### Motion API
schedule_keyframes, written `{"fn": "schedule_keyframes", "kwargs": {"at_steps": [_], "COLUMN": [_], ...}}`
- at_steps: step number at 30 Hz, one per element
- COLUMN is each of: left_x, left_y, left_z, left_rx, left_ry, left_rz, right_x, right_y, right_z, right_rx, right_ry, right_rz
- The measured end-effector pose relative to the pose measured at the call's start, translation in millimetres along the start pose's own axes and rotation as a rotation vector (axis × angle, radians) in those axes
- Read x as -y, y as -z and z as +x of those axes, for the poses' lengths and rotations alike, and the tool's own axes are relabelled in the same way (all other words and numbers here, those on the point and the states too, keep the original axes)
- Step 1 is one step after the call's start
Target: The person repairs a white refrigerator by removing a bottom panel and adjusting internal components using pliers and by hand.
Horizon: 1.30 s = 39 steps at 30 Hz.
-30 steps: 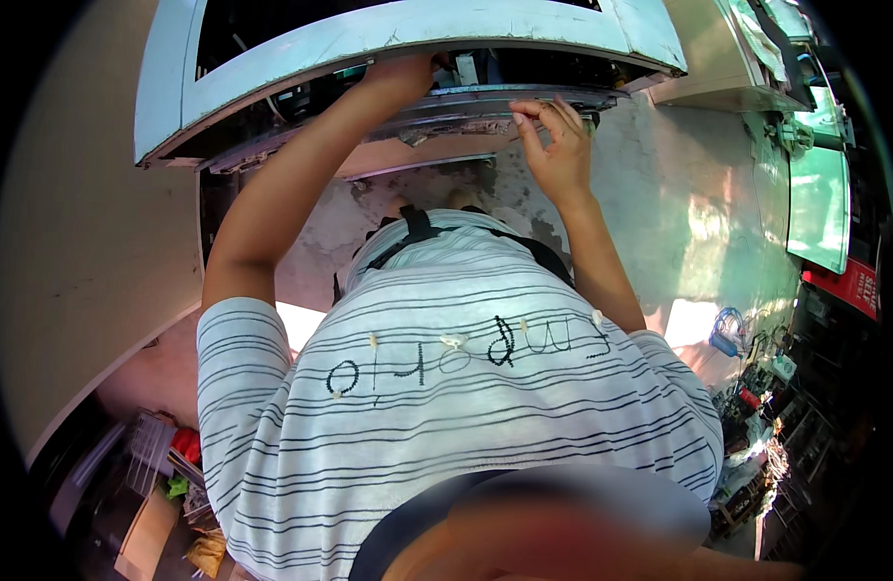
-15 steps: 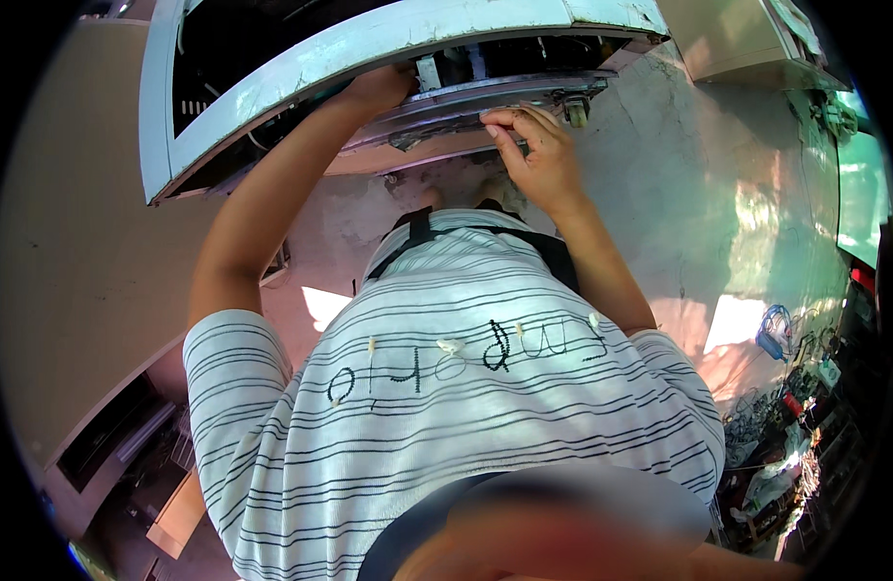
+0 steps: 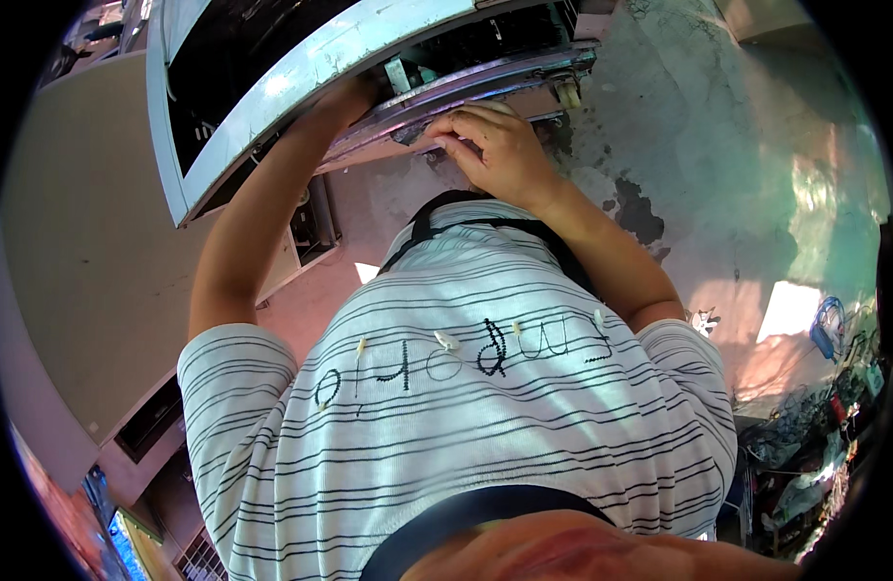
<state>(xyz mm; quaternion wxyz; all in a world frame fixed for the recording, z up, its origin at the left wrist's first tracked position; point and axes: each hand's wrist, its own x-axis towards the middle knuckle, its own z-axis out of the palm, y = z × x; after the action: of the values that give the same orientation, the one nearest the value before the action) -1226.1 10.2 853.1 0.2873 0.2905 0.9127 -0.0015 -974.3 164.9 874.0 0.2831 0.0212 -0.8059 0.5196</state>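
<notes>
A white metal frame (image 3: 301, 82) with chipped edges, part of a large cabinet-like unit, slants across the top. My left hand (image 3: 349, 99) reaches in below its front bar, blurred and in shadow; its fingers are hidden. Close by stands a small pale bracket (image 3: 397, 76). Along the unit's bottom runs a metal rail (image 3: 466, 85). My right hand (image 3: 499, 150) is just in front of this rail, its fingers bent and the thumb tip near the index tip. I cannot make out what, if anything, lies between them.
A caster wheel (image 3: 568, 94) sits under the rail's right end. Large beige panels (image 3: 88, 252) stand on the left. The concrete floor (image 3: 727, 194) has dark patches. At the right lie a blue coiled cable (image 3: 828, 329) and a heap of wires and scrap (image 3: 804, 450).
My view has shifted, with the unit now further up and left. My right hand has moved left along the rail, nearer my left hand. My left hand stays inside the unit.
</notes>
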Motion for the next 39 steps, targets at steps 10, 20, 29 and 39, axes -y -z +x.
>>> {"fn": "schedule_keyframes", "kwargs": {"at_steps": [10,20,29,39], "left_x": [55,28,6,-29], "left_y": [-35,-36,-24,14], "left_z": [38,19,2,-15], "left_rx": [-0.042,-0.212,-0.247,0.021], "left_ry": [-0.107,-0.084,-0.317,-0.285], "left_rz": [-0.112,-0.14,0.637,0.736], "right_x": [3,10,6,7], "right_y": [-9,-27,-34,-25], "right_z": [15,7,-2,-5], "right_rx": [0.094,0.552,0.582,0.652], "right_ry": [0.082,0.045,0.041,-0.029], "right_rz": [-0.314,-0.318,-0.187,-0.145]}}
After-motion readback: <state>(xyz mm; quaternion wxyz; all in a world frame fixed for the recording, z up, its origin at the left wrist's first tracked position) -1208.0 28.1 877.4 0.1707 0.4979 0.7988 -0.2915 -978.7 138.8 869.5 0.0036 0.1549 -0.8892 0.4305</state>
